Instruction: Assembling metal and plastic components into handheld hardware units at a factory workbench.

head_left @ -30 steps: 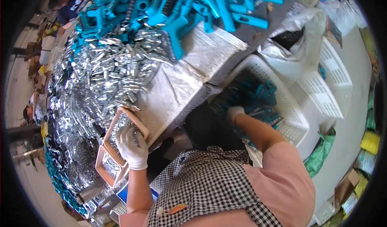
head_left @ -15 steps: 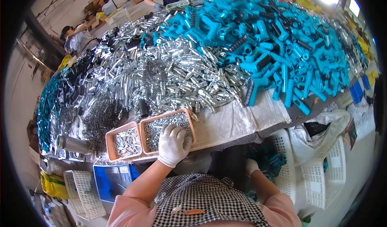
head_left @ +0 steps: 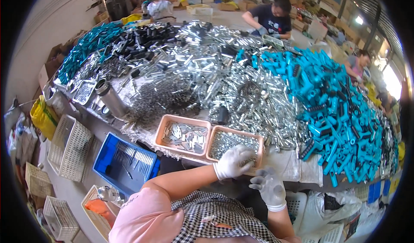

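Observation:
Both hands wear white gloves. My left hand [head_left: 234, 162] is over the near right corner of an orange tray [head_left: 210, 150] filled with small silver metal pieces [head_left: 233, 144]. Its fingers are curled together and hide whatever may be between them. My right hand [head_left: 270, 188] is raised just past the table's front edge, close to the left one but apart from it. Its fingers are bent and spread, with nothing visible in them. A second orange tray [head_left: 160, 130], touching the first on its left, contains short silver pins [head_left: 185, 135].
Silver metal parts [head_left: 276, 126], dark springs [head_left: 166, 98] and teal plastic housings [head_left: 336, 113] are heaped across the table. A steel flask [head_left: 111, 98] stands at left. Below the front edge are a blue bin [head_left: 103, 169] and white crates [head_left: 71, 146]. Co-workers [head_left: 271, 21] sit beyond.
The view has swung to the left. My right hand has come up from beside the crate below the table to near my left hand, which stays at the tray with its fingers more curled.

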{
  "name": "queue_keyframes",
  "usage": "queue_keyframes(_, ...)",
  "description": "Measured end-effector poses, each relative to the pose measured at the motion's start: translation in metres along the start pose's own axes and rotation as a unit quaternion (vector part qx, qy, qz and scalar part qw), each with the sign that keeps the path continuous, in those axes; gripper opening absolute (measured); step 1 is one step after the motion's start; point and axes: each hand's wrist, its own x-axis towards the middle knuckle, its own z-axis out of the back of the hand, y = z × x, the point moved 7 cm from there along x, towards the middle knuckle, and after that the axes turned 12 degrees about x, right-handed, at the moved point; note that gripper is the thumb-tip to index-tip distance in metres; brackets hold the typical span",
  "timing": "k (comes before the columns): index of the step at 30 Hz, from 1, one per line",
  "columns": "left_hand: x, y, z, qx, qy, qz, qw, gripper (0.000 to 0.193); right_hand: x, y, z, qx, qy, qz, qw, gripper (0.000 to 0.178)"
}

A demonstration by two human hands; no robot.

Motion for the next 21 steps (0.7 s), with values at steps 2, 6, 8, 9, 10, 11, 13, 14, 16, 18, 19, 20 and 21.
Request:
queue_keyframes(2,0.007,0.029,0.017,0.039,-0.015,0.067,0.997,0.034,0.022,-0.014,-0.018,-0.012,0.041,-0.030,0.999,0.080)
queue_keyframes(6,0.060,0.132,0.057,0.246,0.179,0.305,0.902,0.051,0.049,-0.037,-0.031,-0.130,0.044,-0.068,0.988,0.070)
queue_keyframes(8,0.082,0.180,0.072,0.355,0.169,0.321,0.862,0.056,0.059,-0.049,-0.034,-0.129,0.023,-0.077,0.988,0.058)
queue_keyframes(9,0.090,0.208,0.074,0.386,0.157,0.350,0.839,0.058,0.063,-0.056,-0.032,-0.138,0.007,-0.088,0.987,0.053)
queue_keyframes(10,0.099,0.227,0.077,0.399,0.157,0.382,0.819,0.060,0.065,-0.061,-0.030,-0.152,-0.008,-0.090,0.984,0.044)
queue_keyframes(11,0.101,0.251,0.077,0.370,0.163,0.427,0.809,0.064,0.069,-0.062,-0.034,-0.199,-0.010,-0.102,0.975,0.042)
queue_keyframes(13,0.105,0.277,0.064,0.336,0.229,0.457,0.791,0.071,0.073,-0.062,-0.044,-0.246,-0.006,-0.104,0.964,0.038)
queue_keyframes(14,0.100,0.300,0.061,0.312,0.226,0.487,0.784,0.078,0.074,-0.061,-0.045,-0.250,-0.004,-0.108,0.962,0.038)
queue_keyframes(16,0.093,0.315,0.055,0.250,0.191,0.536,0.783,0.075,0.072,-0.062,-0.040,-0.266,-0.008,-0.101,0.959,0.036)
queue_keyframes(18,0.092,0.317,0.050,0.222,0.182,0.541,0.790,0.063,0.073,-0.059,-0.035,-0.284,-0.008,-0.097,0.954,0.034)
queue_keyframes(19,0.089,0.311,0.046,0.241,0.185,0.499,0.812,0.059,0.069,-0.058,-0.033,-0.278,-0.036,-0.095,0.955,0.033)
queue_keyframes(20,0.098,0.286,0.051,0.266,0.174,0.458,0.830,0.054,0.066,-0.054,-0.027,-0.272,-0.070,-0.086,0.956,0.031)
queue_keyframes(21,0.095,0.278,0.056,0.262,0.146,0.440,0.847,0.052,0.065,-0.054,-0.028,-0.275,-0.065,-0.085,0.955,0.029)
